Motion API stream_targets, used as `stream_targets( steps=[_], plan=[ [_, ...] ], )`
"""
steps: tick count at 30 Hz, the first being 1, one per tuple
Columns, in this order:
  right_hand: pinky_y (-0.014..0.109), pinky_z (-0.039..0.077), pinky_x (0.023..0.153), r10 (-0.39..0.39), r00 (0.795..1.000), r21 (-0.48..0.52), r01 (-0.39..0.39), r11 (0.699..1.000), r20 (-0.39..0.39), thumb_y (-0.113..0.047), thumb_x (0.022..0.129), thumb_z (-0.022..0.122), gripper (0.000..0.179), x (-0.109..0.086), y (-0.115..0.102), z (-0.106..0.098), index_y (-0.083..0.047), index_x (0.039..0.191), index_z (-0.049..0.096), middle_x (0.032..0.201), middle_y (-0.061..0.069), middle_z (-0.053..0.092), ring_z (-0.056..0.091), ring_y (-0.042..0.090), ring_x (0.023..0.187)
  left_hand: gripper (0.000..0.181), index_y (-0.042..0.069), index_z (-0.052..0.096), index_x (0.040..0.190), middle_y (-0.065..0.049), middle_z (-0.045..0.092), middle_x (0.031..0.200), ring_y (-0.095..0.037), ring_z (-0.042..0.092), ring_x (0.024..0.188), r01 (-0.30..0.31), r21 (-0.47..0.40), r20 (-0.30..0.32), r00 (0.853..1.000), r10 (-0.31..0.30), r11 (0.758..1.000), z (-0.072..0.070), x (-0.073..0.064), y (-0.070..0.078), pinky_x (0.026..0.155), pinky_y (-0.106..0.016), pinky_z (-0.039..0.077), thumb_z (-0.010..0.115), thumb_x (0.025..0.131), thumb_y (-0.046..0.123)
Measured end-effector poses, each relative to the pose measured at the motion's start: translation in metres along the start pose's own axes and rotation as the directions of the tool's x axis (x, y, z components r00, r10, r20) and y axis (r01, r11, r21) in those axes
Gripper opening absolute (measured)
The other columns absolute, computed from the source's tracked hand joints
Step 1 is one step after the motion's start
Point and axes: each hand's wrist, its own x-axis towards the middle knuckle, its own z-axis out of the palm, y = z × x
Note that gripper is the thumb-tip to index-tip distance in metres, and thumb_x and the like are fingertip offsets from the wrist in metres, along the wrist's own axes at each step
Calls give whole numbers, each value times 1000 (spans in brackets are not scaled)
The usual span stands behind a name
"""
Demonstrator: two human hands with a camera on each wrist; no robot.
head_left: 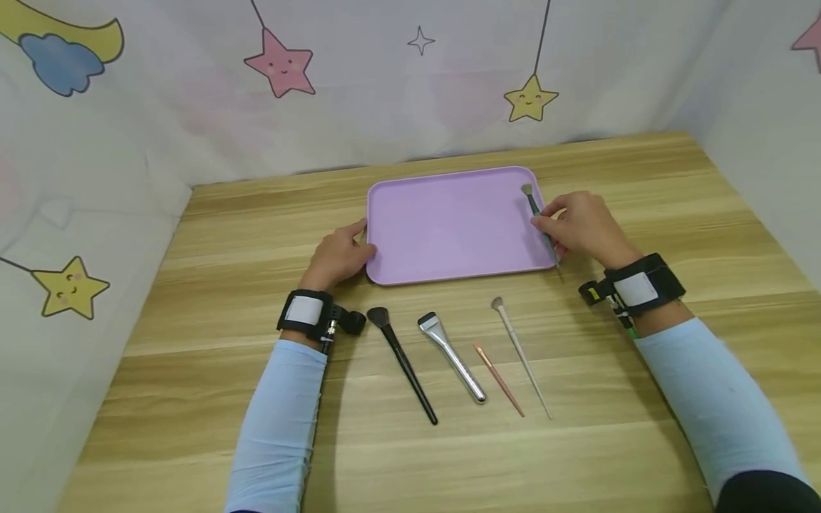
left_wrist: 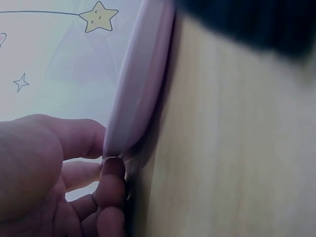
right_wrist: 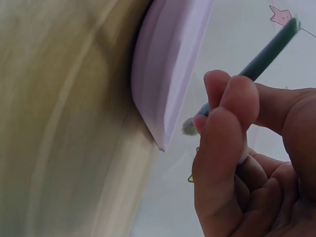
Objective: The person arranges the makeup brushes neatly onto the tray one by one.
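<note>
A lilac tray (head_left: 452, 226) lies on the table. At its left edge, my left hand (head_left: 340, 254) pinches the rim, thumb on top and fingers at the side, as the left wrist view also shows. My right hand (head_left: 585, 226) pinches a green-handled makeup brush (right_wrist: 269, 52) above the tray's right end. The brush slants, its pale bristles toward the tray's far right corner. In front of the tray lie a black makeup brush (head_left: 407, 367), a silver flat-headed brush (head_left: 454, 360), a small rose-gold brush (head_left: 500, 381) and a slim white-handled brush (head_left: 522, 356).
The wood-grain table (head_left: 250, 235) meets a pale fabric backdrop (head_left: 378, 107) with printed stars at the back and left. A black strap with a small camera sits on each wrist.
</note>
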Motion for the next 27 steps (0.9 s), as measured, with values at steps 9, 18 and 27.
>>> stream_targets(
  steps=[9, 18, 27],
  plan=[
    [30, 45, 45, 55, 998, -24, -55, 998, 21, -26, 97, 67, 36, 11, 5, 3, 8, 108, 68, 62, 9, 64, 61, 19, 49, 67, 16, 39, 157, -9, 57, 77, -23, 51, 65, -2, -7, -1, 1000, 2, 1000, -1, 0, -1, 60, -34, 38, 57, 94, 28],
    [30, 44, 47, 79, 996, -39, -77, 996, 35, -27, 97, 66, 37, 17, 10, 5, 8, 109, 67, 63, 9, 63, 60, 19, 51, 66, 15, 39, 157, -9, 57, 76, -22, 50, 63, -10, -4, -2, 1000, 10, 1000, -1, 0, 0, 59, -33, 38, 57, 94, 28],
    [31, 40, 48, 71, 997, -82, -68, 994, 34, -32, 97, 67, 41, 19, 9, 8, 7, 109, 66, 62, 10, 61, 57, 20, 52, 66, 15, 39, 157, -10, 61, 80, -22, 52, 63, -1, -5, -5, 1000, 1, 1000, -3, -3, 2, 58, -33, 38, 58, 94, 27]
  ],
)
